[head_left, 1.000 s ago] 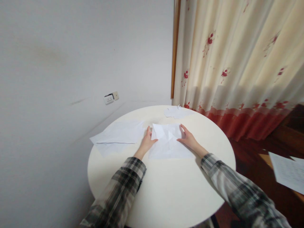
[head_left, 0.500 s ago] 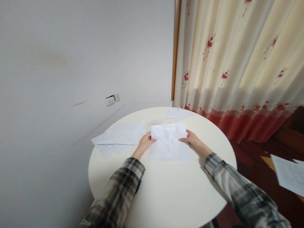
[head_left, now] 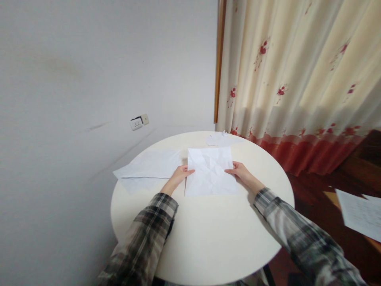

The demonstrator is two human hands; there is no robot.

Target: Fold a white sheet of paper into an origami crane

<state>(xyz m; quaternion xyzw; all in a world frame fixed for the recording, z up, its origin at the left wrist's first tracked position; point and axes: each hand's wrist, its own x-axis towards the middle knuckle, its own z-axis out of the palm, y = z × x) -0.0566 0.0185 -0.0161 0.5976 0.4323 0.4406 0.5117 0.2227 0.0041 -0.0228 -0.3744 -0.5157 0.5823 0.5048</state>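
A creased white sheet of paper (head_left: 210, 172) lies over the middle of the round white table, its far part raised a little. My left hand (head_left: 180, 174) pinches its left edge, thumb on top and fingers beneath. On the opposite edge, my right hand (head_left: 240, 171) grips the paper the same way. Just left of my left hand is a stack of white paper (head_left: 150, 165), its left corner sticking out past the table's edge. Behind the held sheet, crumpled or torn white paper (head_left: 222, 139) rests near the table's far rim.
The round white table (head_left: 208, 238) stands against a pale wall with a socket (head_left: 137, 124). A flowered curtain (head_left: 285, 79) hangs at the back right. Lower, on the right, written sheets (head_left: 358, 212) lie on a wooden surface.
The far edge of the held sheet has risen slightly, and the sheet faces me more fully. Both hands still grip its sides. The whole view has shifted a little.
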